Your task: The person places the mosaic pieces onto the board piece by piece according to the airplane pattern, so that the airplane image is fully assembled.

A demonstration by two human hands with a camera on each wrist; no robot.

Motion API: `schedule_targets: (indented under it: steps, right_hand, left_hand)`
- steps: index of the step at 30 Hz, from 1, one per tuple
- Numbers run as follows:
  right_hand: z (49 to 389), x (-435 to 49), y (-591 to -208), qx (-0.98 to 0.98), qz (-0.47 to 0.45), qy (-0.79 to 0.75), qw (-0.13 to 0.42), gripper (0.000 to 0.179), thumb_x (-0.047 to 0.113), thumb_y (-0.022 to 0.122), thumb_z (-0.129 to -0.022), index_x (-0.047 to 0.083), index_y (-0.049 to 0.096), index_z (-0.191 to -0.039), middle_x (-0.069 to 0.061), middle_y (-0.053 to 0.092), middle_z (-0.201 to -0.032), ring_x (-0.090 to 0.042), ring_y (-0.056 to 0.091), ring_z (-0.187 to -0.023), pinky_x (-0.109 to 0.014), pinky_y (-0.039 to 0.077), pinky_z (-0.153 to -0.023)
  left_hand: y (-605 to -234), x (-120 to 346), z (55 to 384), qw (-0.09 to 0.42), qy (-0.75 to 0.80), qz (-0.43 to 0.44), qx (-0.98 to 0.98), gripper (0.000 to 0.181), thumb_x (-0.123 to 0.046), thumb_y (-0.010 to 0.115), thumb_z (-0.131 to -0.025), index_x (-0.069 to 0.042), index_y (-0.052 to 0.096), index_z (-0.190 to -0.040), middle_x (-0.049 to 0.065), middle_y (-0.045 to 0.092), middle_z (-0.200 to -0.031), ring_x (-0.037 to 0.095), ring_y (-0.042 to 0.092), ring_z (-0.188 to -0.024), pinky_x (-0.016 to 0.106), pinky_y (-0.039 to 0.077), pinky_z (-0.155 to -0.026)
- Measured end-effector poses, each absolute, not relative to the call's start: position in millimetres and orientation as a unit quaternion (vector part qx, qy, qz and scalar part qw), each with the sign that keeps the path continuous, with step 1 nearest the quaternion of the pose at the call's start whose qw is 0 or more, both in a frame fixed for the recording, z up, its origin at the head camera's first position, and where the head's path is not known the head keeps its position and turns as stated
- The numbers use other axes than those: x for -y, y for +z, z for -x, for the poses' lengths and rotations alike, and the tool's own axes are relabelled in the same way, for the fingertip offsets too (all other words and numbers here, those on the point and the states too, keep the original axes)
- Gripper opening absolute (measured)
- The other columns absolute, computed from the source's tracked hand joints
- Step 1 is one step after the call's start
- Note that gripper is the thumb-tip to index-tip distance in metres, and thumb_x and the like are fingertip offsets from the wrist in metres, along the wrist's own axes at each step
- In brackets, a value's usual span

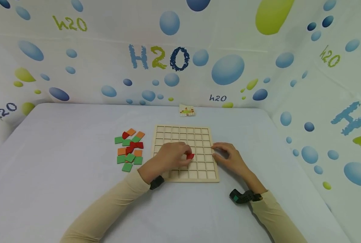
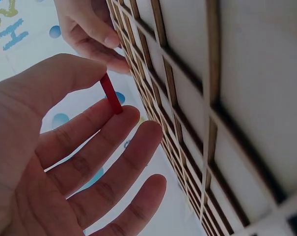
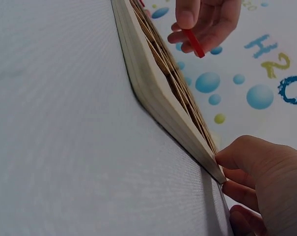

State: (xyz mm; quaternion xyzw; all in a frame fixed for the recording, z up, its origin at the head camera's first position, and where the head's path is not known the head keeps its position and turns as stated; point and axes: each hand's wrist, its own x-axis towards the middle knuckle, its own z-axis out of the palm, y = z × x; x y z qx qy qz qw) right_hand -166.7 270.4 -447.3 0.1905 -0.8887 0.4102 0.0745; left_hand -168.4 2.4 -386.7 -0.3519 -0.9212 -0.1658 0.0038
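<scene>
The left hand (image 1: 171,156) is over the middle of a wooden grid board (image 1: 195,180). It pinches a thin red tile (image 2: 111,93) between thumb and fingertips, its other fingers spread. From the left wrist view, the tile is seen edge-on, raised off the grid. At the board's right side is the right hand (image 1: 233,161), with its thumb and fingertips against the rim and its fingers loosely bent. The grid's squares hold no tiles where they show; the left hand and forearm hide some of them.
Left of the board lies a loose spread of green tiles (image 1: 127,167), orange tiles (image 1: 121,151) and red tiles (image 1: 140,145), some overlapping. A small picture card (image 1: 187,110) stands behind the board near the table's back edge. White cloth covers the table (image 1: 77,152).
</scene>
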Motion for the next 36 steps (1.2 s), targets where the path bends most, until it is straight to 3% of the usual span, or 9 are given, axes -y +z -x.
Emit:
schedule_targets:
  steps: [10,17,26,36]
  right_hand:
    - [165,-271,-452,0.884,-0.192,0.419,0.073,0.029,0.009,0.069,-0.089,0.003,0.067,-0.117,-0.015,0.060,-0.129,-0.034,0.046,-0.125,-0.049,0.039,-0.100]
    - [160,-268,-454,0.886,-0.186,0.420,0.067,0.030,0.011,0.069,-0.090,0.004,0.066,-0.119,-0.015,0.060,-0.130,-0.035,0.046,-0.126,-0.053,0.038,-0.101]
    - [162,-271,-450,0.883,-0.187,0.425,0.064,0.030,0.013,0.069,-0.091,0.005,0.066,-0.120,-0.014,0.059,-0.131,-0.034,0.045,-0.128,-0.053,0.037,-0.104]
    - [145,-253,-417,0.887,-0.183,0.420,0.059,0.029,0.001,0.066,-0.090,-0.007,0.063,-0.117,-0.025,0.058,-0.128,-0.042,0.045,-0.125,-0.056,0.036,-0.103]
  left_hand:
    - [-392,-17,164,-0.010,-0.165,0.375,0.912,0.017,-0.025,0.069,-0.089,-0.012,0.070,-0.099,-0.002,0.065,-0.090,0.010,0.056,-0.072,0.026,0.046,-0.060]
    - [-395,-24,160,0.025,-0.141,0.400,0.905,0.016,-0.026,0.069,-0.089,-0.012,0.071,-0.096,-0.002,0.067,-0.087,0.010,0.058,-0.069,0.025,0.047,-0.057]
    - [-397,-34,167,0.025,-0.131,0.394,0.910,0.017,-0.026,0.069,-0.089,-0.012,0.072,-0.099,-0.001,0.066,-0.087,0.010,0.057,-0.070,0.025,0.046,-0.056]
    - [-397,-43,173,0.009,-0.111,0.392,0.913,0.016,-0.024,0.071,-0.087,-0.011,0.070,-0.098,-0.002,0.063,-0.084,0.010,0.052,-0.068,0.026,0.043,-0.057]
